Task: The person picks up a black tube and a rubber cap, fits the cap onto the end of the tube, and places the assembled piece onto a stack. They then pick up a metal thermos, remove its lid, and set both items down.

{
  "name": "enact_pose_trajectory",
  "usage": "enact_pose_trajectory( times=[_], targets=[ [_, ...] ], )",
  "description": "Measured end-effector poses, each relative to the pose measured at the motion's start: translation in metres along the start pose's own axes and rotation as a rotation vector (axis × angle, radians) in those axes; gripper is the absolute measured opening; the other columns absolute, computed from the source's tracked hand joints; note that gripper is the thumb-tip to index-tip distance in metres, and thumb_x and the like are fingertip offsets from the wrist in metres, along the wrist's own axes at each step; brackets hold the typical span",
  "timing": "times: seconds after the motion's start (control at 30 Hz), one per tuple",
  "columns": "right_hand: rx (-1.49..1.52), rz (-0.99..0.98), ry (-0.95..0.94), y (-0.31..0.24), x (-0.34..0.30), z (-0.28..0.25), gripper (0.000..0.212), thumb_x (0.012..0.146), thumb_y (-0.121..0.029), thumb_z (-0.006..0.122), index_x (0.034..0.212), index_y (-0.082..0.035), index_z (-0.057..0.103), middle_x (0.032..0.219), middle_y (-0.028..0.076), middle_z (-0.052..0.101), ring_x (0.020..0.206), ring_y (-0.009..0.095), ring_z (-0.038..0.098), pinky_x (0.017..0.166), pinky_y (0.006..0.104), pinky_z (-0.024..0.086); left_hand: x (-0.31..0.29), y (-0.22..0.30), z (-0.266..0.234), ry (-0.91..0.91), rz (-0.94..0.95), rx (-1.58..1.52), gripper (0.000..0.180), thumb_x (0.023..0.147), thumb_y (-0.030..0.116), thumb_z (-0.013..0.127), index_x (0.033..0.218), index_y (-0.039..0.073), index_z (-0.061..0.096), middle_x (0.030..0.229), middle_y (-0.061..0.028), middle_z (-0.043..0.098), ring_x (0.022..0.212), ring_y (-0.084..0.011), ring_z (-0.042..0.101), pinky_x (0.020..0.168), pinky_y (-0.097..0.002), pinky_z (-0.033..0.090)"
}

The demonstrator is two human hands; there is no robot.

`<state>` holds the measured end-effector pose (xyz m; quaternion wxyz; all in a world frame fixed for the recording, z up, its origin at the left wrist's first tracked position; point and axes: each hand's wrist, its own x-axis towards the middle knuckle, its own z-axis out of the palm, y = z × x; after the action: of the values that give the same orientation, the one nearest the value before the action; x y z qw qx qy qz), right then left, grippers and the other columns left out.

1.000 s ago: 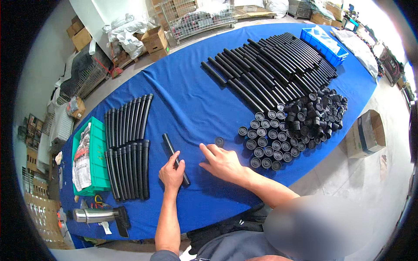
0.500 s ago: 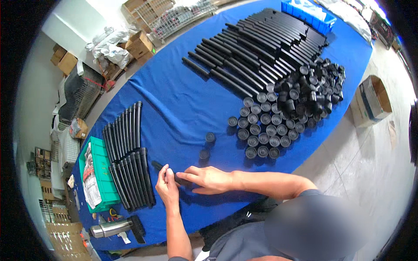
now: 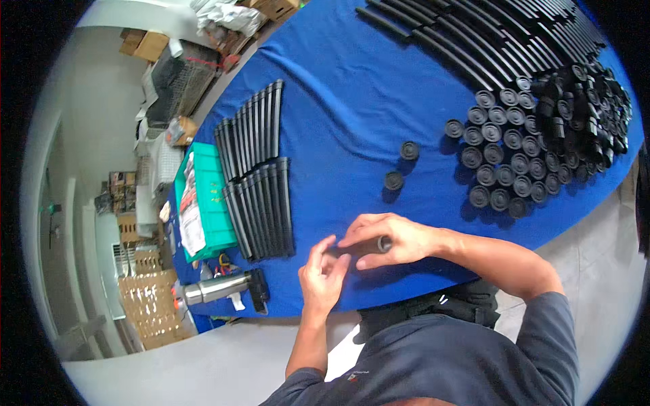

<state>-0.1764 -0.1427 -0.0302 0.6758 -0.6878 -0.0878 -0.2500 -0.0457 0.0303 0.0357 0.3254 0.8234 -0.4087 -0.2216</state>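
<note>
Head view: both bare hands meet above the near edge of the table [image 3: 342,183], over its blue cloth, with a short black tube [image 3: 364,249] between them. The right hand [image 3: 395,241] is closed round the tube, fingers on its far side and thumb on its near side, and a round grey end shows just against the palm. The left hand [image 3: 325,274] is half curled about the tube's opposite end, thumb and fingertips apart; blur there makes it impossible to tell whether it grips or merely touches.

Reckoning from the hands, two loose black caps [image 3: 409,150] stand at 1 o'clock, just beside each other. A spread of similar round caps [image 3: 493,154] lies at 2 o'clock, and a heap of black fittings [image 3: 588,111] adjoins it farther out the same way. Long black tubes [image 3: 453,47] are laid side by side far off at 1 o'clock.

Two rows of tubes with wider ends [image 3: 258,210] lie between 10 and 11 o'clock. Just beyond them, near 10, sits a green crate [image 3: 215,229] with printed paper [image 3: 191,220] in it. Between 8 and 9 o'clock a steel flask [image 3: 217,289] lies on its side.
</note>
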Motion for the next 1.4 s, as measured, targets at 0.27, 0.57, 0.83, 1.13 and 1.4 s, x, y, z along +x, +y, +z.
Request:
enact_pose_trajectory(
  times=[0.27,0.57,0.83,1.13,1.4],
  targets=[
    [0.057,0.108,0.098,0.008,-0.002,-0.003,0.045,0.083,-0.032,0.077,0.113,0.000,0.068,0.109,0.018,0.068,0.104,0.030,0.066,0.091,0.0386,0.051,0.018,-0.036,0.001,0.035,0.271,0.337,0.052,0.073,0.011,0.080,0.121,0.003,0.060,0.114,-0.0152,0.065,0.106,-0.0298,0.064,0.093,-0.0383,0.050],
    [0.155,0.069,-0.132,-0.002,0.002,-0.006,0.037,0.080,-0.011,0.075,0.116,-0.002,0.066,0.114,0.014,0.067,0.107,0.030,0.064,0.093,0.0391,0.051,0.016,-0.046,-0.016,-0.234,0.007,-0.073,0.028,0.077,0.007,0.077,0.103,0.001,0.066,0.097,-0.0099,0.070,0.090,-0.0187,0.066,0.083,-0.0313,0.052],
    [0.108,0.029,-0.145,-0.003,0.000,-0.006,0.035,0.080,-0.011,0.075,0.113,-0.002,0.067,0.109,0.014,0.068,0.102,0.029,0.065,0.089,0.0386,0.052,0.019,-0.045,-0.022,-0.438,0.127,-0.068,0.037,0.083,0.018,0.073,0.112,-0.003,0.064,0.112,-0.0123,0.064,0.106,-0.0248,0.062,0.092,-0.0350,0.048],
    [0.114,0.092,-0.091,0.002,-0.003,-0.003,0.036,0.079,-0.017,0.077,0.111,-0.001,0.068,0.106,0.014,0.068,0.101,0.029,0.066,0.088,0.0382,0.052,0.008,-0.054,-0.010,-0.337,-0.038,-0.271,0.043,0.083,0.017,0.078,0.116,-0.002,0.059,0.111,-0.0089,0.062,0.102,-0.0159,0.059,0.091,-0.0315,0.047],
    [0.179,0.094,-0.125,-0.003,-0.001,-0.005,0.035,0.076,-0.012,0.075,0.109,0.000,0.068,0.103,0.015,0.069,0.096,0.029,0.067,0.083,0.0374,0.054,0.013,-0.051,-0.018,-0.427,0.022,-0.326,0.044,0.089,0.029,0.073,0.116,-0.004,0.061,0.109,-0.0053,0.061,0.099,-0.0165,0.058,0.089,-0.0296,0.045]
  ],
)
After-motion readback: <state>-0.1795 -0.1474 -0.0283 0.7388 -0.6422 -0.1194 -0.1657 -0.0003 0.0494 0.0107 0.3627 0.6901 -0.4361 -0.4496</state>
